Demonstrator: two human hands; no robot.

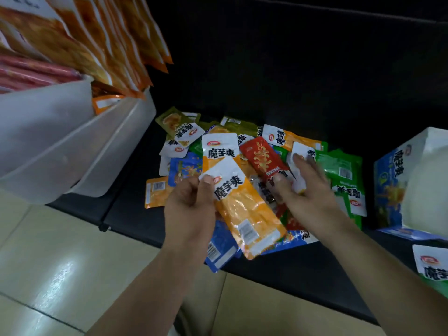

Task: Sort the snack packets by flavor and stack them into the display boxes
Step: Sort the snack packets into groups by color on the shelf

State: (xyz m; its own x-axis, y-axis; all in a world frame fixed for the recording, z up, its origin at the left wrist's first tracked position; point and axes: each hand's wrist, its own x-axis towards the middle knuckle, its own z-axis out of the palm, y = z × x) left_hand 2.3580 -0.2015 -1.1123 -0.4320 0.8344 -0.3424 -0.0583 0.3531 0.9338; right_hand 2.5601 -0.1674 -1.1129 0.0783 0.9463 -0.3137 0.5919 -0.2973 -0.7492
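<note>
- The left hand pinches the white top end of an orange packet between thumb and curled fingers. The packet slants down toward 5 o'clock, with its barcode end lowest.
- The right hand is blurred. Its fingers spread over a white-topped packet at the pile's 3 o'clock side, and its thumb lies by a red packet. Whether it grasps anything I cannot tell.
- The pile of snack packets lies loose on a black shelf, just beyond both hands at 12 o'clock. It mixes orange, blue, green, olive and red ones, overlapping at all angles.
- Green packets gather at the pile's 3 o'clock edge, and a blue packet lies at its 9 o'clock edge.
- A blue display box stands on the shelf at 3 o'clock, near the green packets.
- White bins sit at 9 o'clock, with large orange bags above them at 11 o'clock.
- Pale floor tiles fill 7 o'clock.
</note>
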